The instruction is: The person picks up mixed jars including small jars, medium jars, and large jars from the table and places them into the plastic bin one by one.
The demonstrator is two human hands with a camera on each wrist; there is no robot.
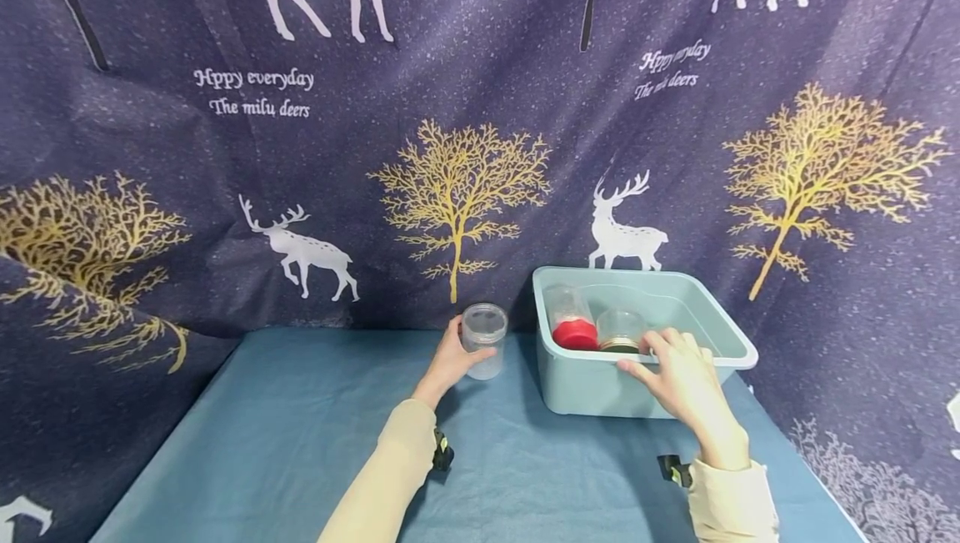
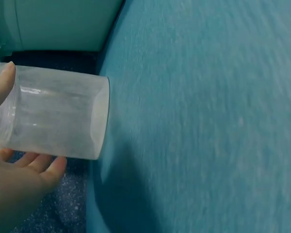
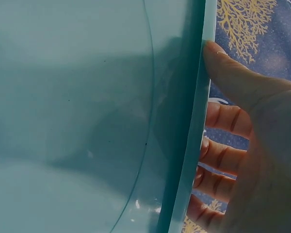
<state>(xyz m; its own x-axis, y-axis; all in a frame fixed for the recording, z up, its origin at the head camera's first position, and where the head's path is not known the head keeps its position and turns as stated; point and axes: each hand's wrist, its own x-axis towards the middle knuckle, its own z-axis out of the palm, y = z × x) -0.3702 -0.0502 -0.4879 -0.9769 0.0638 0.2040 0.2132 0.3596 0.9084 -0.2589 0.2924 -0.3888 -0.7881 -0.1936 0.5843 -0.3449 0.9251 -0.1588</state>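
Note:
In the head view my left hand [image 1: 452, 362] grips a clear plastic jar [image 1: 486, 364] near its top, thumb in front and fingers on the far side. The jar is upright at the table's back edge; its frosty wall and flat base [image 2: 101, 119] show in the left wrist view. On the right, my right hand [image 1: 686, 376] holds the near rim of a pale green plastic bin [image 1: 611, 389]. Its thumb lies against the rim and its curled fingers reach over to the inside, tips partly hidden behind the edge [image 3: 196, 111].
Inside the bin lie a clear jar with a red lid [image 1: 576, 334] and another clear jar with a gold-edged lid [image 1: 621, 328]. A blue cloth covers the table [image 1: 247, 443]. Behind it hangs a dark curtain [image 1: 465, 67] printed with deer and trees.

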